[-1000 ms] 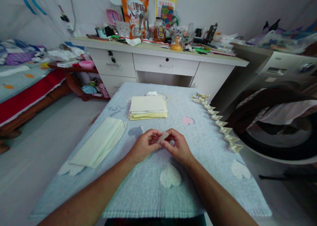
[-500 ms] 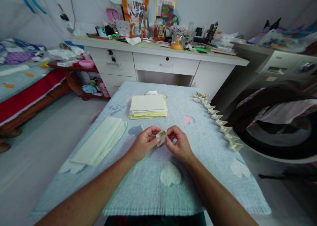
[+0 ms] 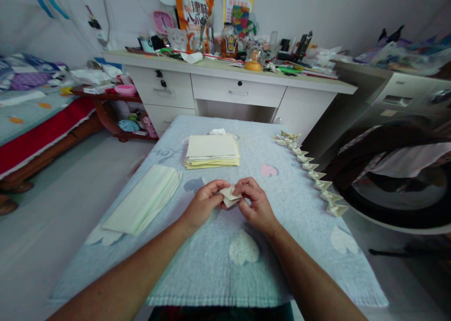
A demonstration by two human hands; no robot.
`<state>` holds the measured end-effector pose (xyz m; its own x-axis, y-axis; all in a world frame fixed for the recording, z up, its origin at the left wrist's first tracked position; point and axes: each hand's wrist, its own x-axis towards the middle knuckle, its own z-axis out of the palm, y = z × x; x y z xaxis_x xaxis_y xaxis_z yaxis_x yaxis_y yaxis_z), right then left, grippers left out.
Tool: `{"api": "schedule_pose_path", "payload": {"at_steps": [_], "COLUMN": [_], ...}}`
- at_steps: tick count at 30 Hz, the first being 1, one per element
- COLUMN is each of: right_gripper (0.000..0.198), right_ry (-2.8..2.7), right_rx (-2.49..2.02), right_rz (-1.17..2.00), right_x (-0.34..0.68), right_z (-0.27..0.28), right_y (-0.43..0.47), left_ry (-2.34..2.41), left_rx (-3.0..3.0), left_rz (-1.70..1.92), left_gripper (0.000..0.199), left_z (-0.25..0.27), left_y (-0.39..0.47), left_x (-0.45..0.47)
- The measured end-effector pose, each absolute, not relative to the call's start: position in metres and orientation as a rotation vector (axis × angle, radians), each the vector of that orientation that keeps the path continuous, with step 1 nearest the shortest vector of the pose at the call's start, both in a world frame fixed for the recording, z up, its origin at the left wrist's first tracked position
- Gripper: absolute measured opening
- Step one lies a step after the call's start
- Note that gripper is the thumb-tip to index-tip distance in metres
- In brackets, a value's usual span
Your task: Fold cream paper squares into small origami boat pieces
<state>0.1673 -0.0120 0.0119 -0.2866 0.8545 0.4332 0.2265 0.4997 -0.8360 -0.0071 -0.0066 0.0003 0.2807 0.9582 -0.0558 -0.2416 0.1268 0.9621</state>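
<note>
Between my two hands is a small folded piece of cream paper point(image 3: 230, 197), creased into peaked flaps. My left hand point(image 3: 206, 201) pinches its left side between thumb and fingers. On the other side, my right hand point(image 3: 256, 202) grips the right edge, its fingertips lying over the top of the folds. Just beyond my hands sits a stack of cream and yellow paper sheets point(image 3: 212, 147). Pale green folded sheets point(image 3: 143, 200) lie to the left. Down the right side of the table runs a row of several folded paper pieces point(image 3: 321, 185) with pointed ends.
A pale blue cloth point(image 3: 197, 274) with heart prints covers the table. Behind it stands a white desk point(image 3: 239, 90) crowded with jars, a clock and packets. A washing machine point(image 3: 391, 105) is on the right, a bed point(image 3: 38, 119) on the left.
The paper in my hands has gone from an open, box-like shape to a flatter one with peaked flaps. My right fingers have shifted onto its top.
</note>
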Motion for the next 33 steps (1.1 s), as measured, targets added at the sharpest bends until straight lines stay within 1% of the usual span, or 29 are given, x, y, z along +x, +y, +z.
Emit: {"api": "schedule_pose_path", "payload": {"at_steps": [5, 10, 15, 19, 22, 28, 33], "right_gripper": [0.017, 0.005, 0.014, 0.018, 0.023, 0.028, 0.027], "right_ry": [-1.84, -1.814, -1.631, -1.682, -1.652, -1.544, -1.532], "right_rx": [-0.944, -0.936, -1.044, -1.066, -1.059, -1.019, -0.94], "right_rz": [0.772, 0.817, 0.995, 1.146, 1.192, 1.208, 1.3], "right_x": [0.169, 0.168, 0.168, 0.168, 0.168, 0.166, 0.166], "right_z": [0.014, 0.011, 0.006, 0.001, -0.002, 0.0, 0.006], "right_y": [-0.012, -0.011, -0.009, -0.007, -0.006, -0.006, -0.01], "left_ry": [0.829, 0.876, 0.883, 0.912, 0.912, 0.919, 1.033], "left_rx": [1.059, 1.091, 1.145, 1.188, 1.189, 1.218, 1.364], "left_rz": [1.035, 1.071, 1.062, 1.044, 1.041, 0.911, 0.923], "left_gripper": [0.033, 0.047, 0.055, 0.052, 0.051, 0.029, 0.02], "left_z": [0.003, -0.001, -0.003, -0.002, -0.003, -0.003, -0.003], "left_y": [-0.009, -0.008, -0.009, -0.01, -0.011, -0.011, -0.011], "left_x": [-0.008, -0.003, -0.003, -0.003, -0.003, -0.003, -0.005]}}
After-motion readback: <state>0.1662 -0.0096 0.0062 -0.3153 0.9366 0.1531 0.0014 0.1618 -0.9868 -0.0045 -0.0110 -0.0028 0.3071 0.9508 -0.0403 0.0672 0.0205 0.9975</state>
